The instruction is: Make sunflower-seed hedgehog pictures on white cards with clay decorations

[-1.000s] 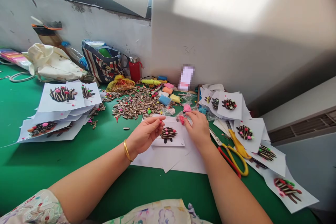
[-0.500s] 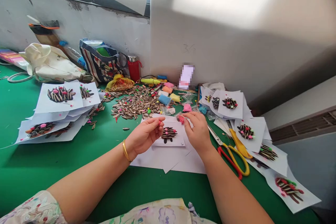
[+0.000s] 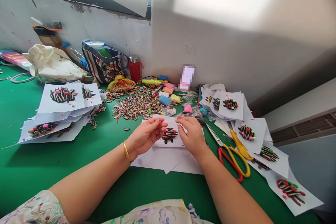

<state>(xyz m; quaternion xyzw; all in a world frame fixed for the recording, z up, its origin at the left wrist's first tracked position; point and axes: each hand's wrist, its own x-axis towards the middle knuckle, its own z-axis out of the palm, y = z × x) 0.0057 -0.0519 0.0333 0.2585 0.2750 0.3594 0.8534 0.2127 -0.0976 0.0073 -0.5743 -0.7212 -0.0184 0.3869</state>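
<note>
My left hand (image 3: 147, 133), with a gold bangle at the wrist, pinches a small lump of red modelling clay (image 3: 160, 122) between thumb and fingertips. Close to its right, my right hand (image 3: 193, 135) has its thumb and fingers drawn together; whatever is between them I cannot make out. Beneath both hands lies a white card (image 3: 157, 143) bearing a hedgehog figure (image 3: 169, 133) of striped sunflower seeds with pink dots and dark feet. The hands partly cover this card. Larger white paper (image 3: 149, 159) lies under it on the green table.
Loose sunflower seeds (image 3: 131, 103) spread behind the hands, beside coloured clay packs (image 3: 165, 100). Scissors (image 3: 233, 157) with red and yellow handles lie right, near a yellow cutter (image 3: 240, 145). Finished cards pile up left (image 3: 73, 106) and right (image 3: 237, 112). A red flask (image 3: 135, 71) stands by the wall.
My right hand has moved left, closer to my left hand, away from a red lump that lay by its fingertips. My left hand keeps its pinch on the clay. The view shifts slightly.
</note>
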